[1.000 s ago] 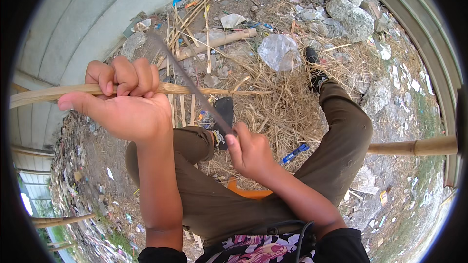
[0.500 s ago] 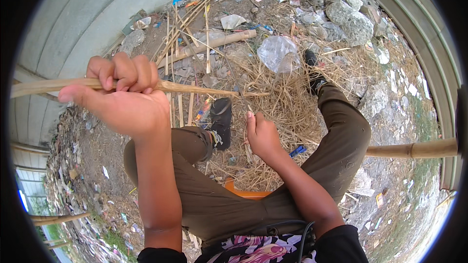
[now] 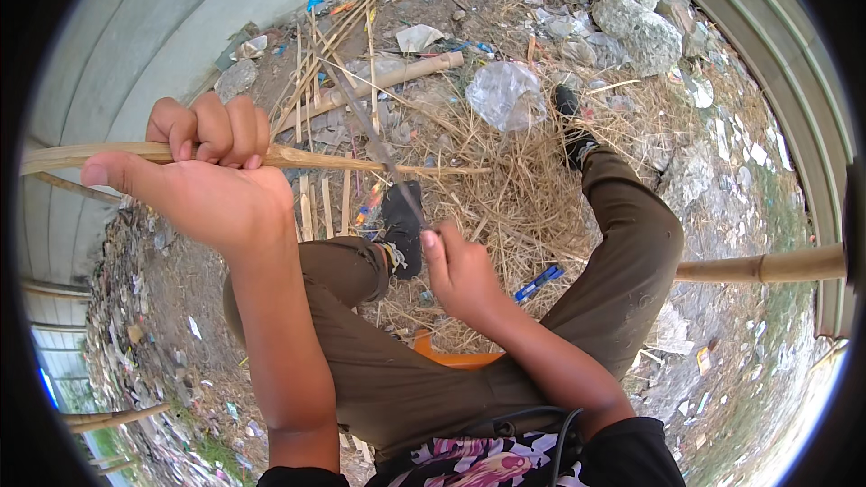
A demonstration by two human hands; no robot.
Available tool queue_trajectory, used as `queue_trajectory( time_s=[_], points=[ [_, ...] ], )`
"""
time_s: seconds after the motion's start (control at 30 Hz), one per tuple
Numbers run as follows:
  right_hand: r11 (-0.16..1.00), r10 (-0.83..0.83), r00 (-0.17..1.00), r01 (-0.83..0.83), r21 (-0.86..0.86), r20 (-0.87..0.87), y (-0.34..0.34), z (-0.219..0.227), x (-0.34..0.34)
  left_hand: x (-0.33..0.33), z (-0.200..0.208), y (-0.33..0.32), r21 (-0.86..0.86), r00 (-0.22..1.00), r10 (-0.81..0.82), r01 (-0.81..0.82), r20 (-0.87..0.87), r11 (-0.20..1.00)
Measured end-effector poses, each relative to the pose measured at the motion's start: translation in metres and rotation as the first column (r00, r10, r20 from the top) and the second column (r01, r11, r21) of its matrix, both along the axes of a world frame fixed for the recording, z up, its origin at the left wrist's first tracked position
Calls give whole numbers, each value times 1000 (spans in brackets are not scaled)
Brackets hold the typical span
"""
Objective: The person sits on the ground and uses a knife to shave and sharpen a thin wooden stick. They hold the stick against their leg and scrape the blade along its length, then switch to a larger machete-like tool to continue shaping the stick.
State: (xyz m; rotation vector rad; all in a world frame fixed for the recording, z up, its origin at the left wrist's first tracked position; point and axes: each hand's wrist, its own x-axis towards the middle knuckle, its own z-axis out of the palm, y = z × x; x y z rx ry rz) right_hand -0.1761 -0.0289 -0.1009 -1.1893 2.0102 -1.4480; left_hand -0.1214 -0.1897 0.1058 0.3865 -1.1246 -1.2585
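My left hand [image 3: 221,180] is raised at the left, its fingers curled over a pale bamboo strip [image 3: 329,160] that lies across the palm, with the thumb stretched out. The strip runs roughly level, from the left rim to a thin tip above the straw-like shavings [image 3: 519,185]. In my right hand [image 3: 465,275], closed near the middle, is a knife with a long, narrow dark blade [image 3: 363,119]. Its blade slants away to the upper left and crosses the strip's thinner part; whether it touches is hard to tell. My fingers hide the knife's handle.
Several bamboo strips [image 3: 300,72] and a thicker bamboo pole [image 3: 397,78] lie ahead. A clear plastic bag [image 3: 505,95] and rocks [image 3: 639,36] are beyond my feet. A blue object [image 3: 538,282] lies between my legs, near an orange seat edge [image 3: 456,359]. Another pole [image 3: 767,267] extends right.
My right hand has moved left and slightly toward me, so the blade crosses the strip farther left. My left hand and the strip have shifted slightly left.
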Motion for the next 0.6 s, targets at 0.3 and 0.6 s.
queue_trajectory(
  time_s=[0.3,0.6],
  points=[
    [979,-90,990,67,195,109,-9,-37,-27,-6,0,14,-17,993,121,-121,-3,993],
    [995,-69,982,55,77,178,-9,-35,-5,-15,-2,15,-31,987,159,-158,15,987]
  ],
)
